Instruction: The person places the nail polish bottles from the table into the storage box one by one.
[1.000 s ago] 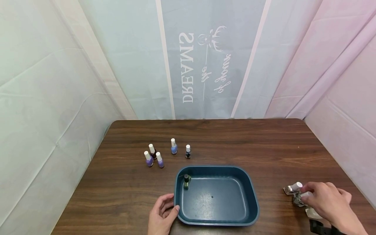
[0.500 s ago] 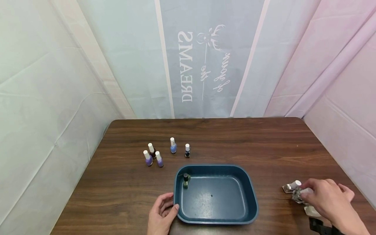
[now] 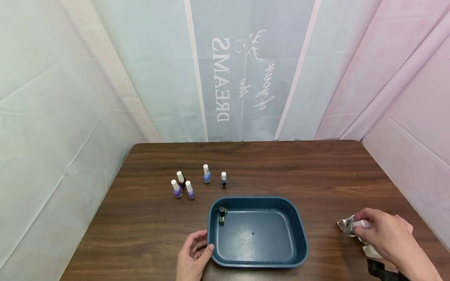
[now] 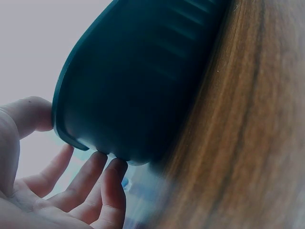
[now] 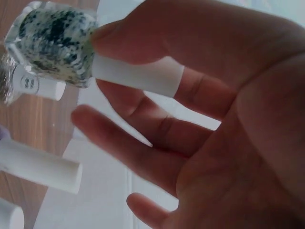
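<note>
My right hand pinches the white cap of a nail polish bottle between thumb and fingers. Dark specks fill its clear glass. Another white-capped nail polish bottle lies right behind it, partly covered in the head view. A pale bottle shows under the hand. On the left, my left hand holds the corner of a dark blue plastic tray, thumb at the rim and fingertips against the outer wall. A dark-capped green nail polish bottle stands inside the tray's left end.
Behind the tray stand a blue nail polish bottle and a dark one. Farther left, two purple bottles and a dark one form a cluster. A printed curtain hangs past the wooden table's back edge.
My right hand has shifted slightly left and away from me with the speckled bottle, which now overlaps the bottle behind it. The left hand and tray have stayed put.
</note>
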Tool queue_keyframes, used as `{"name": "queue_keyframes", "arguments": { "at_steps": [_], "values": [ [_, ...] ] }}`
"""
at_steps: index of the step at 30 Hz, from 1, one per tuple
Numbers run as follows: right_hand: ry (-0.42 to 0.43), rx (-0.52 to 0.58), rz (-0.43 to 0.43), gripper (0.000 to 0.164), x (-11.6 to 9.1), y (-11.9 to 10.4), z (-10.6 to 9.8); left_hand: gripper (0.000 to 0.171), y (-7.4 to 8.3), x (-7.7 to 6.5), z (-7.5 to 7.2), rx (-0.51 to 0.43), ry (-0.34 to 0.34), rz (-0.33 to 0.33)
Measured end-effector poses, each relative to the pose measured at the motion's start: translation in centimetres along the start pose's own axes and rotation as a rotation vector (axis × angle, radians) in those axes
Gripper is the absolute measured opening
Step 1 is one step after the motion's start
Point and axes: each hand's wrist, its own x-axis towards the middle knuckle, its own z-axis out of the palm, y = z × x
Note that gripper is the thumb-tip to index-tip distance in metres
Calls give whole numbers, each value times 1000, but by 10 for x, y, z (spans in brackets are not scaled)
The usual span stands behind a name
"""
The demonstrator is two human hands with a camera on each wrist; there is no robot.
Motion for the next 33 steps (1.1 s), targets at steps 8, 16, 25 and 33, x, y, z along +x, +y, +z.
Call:
{"name": "queue_keyframes", "arguments": {
  "at_steps": [8, 16, 25, 33],
  "values": [
    [14, 41, -77, 18, 1, -17, 1, 42, 0, 0, 0, -5, 0, 2],
    [117, 95, -171, 25, 0, -35, 8, 44, -1, -1, 0, -3, -3, 12],
    [101, 138, -198, 25, 2, -48, 8, 43, 1, -1, -1, -2, -7, 1],
    [115, 154, -254, 27, 8, -69, 11, 42, 0, 0, 0, -2, -7, -15]
  ]
}}
